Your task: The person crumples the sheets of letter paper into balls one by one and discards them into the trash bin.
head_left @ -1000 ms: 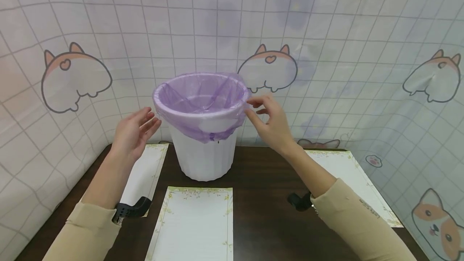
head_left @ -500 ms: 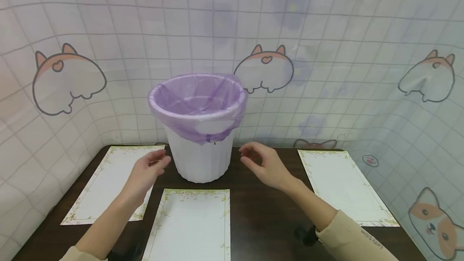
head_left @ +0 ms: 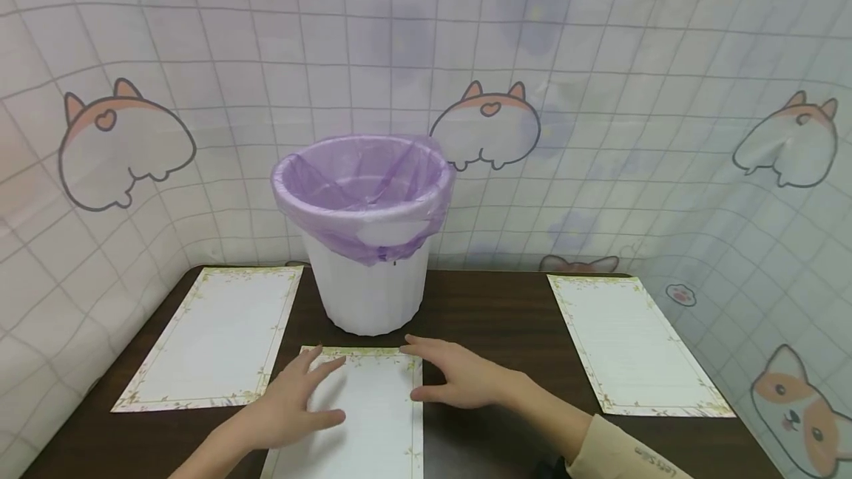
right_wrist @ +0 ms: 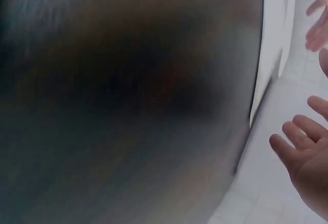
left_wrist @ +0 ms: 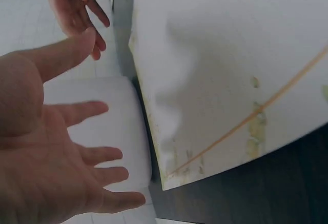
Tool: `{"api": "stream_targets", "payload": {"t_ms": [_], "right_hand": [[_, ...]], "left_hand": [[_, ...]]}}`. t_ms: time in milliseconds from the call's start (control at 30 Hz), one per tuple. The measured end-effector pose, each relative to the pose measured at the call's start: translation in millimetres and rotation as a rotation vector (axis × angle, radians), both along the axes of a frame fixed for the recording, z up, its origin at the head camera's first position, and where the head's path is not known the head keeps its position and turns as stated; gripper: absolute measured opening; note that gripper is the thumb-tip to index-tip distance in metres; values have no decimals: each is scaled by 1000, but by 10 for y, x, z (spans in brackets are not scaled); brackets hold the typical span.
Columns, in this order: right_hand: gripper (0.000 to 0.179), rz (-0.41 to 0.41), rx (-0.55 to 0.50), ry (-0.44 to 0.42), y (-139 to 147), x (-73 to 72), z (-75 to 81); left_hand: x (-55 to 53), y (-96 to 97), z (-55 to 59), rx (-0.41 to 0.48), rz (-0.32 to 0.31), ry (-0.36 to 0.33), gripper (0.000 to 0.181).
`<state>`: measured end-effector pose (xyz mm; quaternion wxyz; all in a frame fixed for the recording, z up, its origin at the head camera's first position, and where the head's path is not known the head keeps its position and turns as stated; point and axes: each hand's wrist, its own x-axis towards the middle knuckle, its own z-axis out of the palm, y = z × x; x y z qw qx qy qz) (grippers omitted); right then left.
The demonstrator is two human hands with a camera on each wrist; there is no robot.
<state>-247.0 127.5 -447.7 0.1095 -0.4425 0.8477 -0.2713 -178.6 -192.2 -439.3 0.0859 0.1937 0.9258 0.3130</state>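
Observation:
Over the left side of the middle sheet of paper (head_left: pixel 373 420) my left hand (head_left: pixel 289 405) hovers with its fingers spread, casting a shadow on the page. My right hand (head_left: pixel 459 375) is at that sheet's upper right edge, fingers extended and holding nothing. The paper is white with a floral border and lies flat. Behind it stands a white trash can (head_left: pixel 373 294), upright, with a purple trash bag (head_left: pixel 399 235) lining it and folded down over its rim. In the left wrist view, the left palm (left_wrist: pixel 41 167) faces the camera with bare fingers.
Two more bordered sheets lie on the dark wooden table (head_left: pixel 492 301): a left sheet (head_left: pixel 213 338) and a right sheet (head_left: pixel 639 346). A gridded curtain (head_left: pixel 599 35) printed with cartoon dogs rises behind the table and along both sides.
Both hands have left the sides of the trash can's rim, come down and moved toward me over the middle sheet, fingers spreading. The trash can and bag stay put.

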Motion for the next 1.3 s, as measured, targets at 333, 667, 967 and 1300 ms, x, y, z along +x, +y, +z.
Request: {"api": "stream_targets", "payload": {"t_ms": [333,667,967,1300], "right_hand": [[88,97,133,-34,-218,147,-119],[94,118,248,36,-227,216,-187],[98,88,316,76,-34,216,-257],[102,-30,287,-27,323,264,-216]], "left_hand": [[133,-51,-221,-126,-154,-92,89],[227,131,-285,-179,-196,-38,89],[229,299,-284,-232,-250,-14,86],[259,415,-275,-291,-299,-48,87]]}}
